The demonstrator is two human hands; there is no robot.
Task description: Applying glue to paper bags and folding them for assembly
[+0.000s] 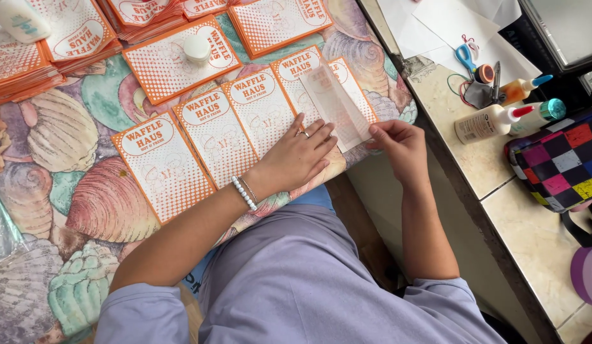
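Observation:
Several orange-and-white printed paper sleeves (214, 136) lie overlapped in a row on a shell-patterned cloth (102, 204). My left hand (299, 155) lies flat on the row's near end, fingers spread, a ring and beaded bracelet on it. My right hand (398, 144) pinches the lower corner of a translucent strip of paper (336, 105) that lifts off the rightmost sleeve (354, 89).
Stacks of the same orange sleeves (67, 38) fill the back of the table, one with a small white round object (197, 47) on it. On the tiled counter at right stand glue bottles (484, 122), scissors (465, 57), a pen, and a checkered bag (563, 162).

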